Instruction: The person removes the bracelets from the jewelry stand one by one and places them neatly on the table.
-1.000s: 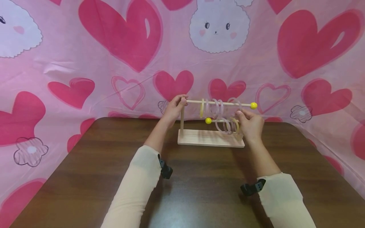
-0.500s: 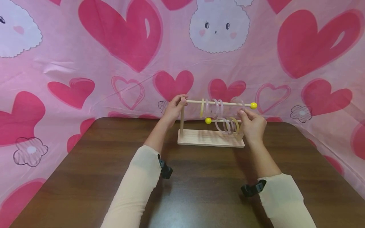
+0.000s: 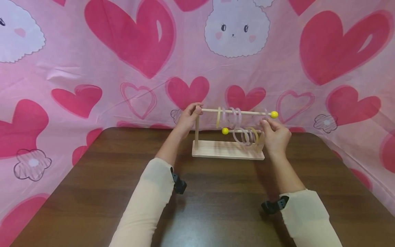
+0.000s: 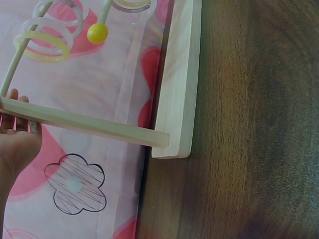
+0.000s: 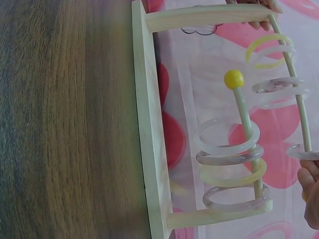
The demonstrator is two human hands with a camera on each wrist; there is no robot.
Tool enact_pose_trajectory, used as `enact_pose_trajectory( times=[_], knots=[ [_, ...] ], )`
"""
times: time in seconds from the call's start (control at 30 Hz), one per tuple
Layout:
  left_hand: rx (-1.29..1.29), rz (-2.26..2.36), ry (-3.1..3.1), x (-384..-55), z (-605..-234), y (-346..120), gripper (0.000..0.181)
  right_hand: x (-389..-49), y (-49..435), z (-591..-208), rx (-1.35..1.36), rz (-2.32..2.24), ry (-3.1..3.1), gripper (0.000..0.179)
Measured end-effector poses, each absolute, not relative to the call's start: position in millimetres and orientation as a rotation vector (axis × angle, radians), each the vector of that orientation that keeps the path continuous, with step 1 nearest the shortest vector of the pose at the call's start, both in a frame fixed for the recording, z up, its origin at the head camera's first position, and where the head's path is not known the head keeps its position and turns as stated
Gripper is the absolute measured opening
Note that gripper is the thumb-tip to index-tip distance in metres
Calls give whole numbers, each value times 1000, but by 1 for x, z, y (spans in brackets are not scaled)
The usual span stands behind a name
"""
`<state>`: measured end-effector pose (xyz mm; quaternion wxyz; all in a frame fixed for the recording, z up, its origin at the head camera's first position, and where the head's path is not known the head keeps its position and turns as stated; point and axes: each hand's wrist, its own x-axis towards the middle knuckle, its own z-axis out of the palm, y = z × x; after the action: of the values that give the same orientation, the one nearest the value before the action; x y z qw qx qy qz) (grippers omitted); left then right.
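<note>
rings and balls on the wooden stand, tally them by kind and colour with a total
Yellow rings: 2
Pale rings, clear or purplish: 7
Yellow balls: 2
Total: 11

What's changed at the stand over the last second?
The right hand, pinching a pale ring, has slid it rightward along the upper rod, close to its yellow ball. Nothing was let go. The left hand still grips the left post; other rings and base stayed put.
</note>
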<state>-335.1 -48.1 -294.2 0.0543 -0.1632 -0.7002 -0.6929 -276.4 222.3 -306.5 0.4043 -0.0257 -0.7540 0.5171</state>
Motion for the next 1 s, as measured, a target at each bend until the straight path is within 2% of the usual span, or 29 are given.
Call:
enact_pose_trajectory(
  times=[0.23,0.47,1.0],
  knots=[
    [-498,-2104,-2120,-335,-296,-48,34,-276,224,-309,-113,1280,-1888,22],
    [-495,-2109,-2126,-335,-295,-49,36,-280,230,-314,-40,1362,-1764,21],
    [-485,-2103,-2119,-335,-296,-47,36,-275,234,-310,-144,1298,-1796,23]
  ],
)
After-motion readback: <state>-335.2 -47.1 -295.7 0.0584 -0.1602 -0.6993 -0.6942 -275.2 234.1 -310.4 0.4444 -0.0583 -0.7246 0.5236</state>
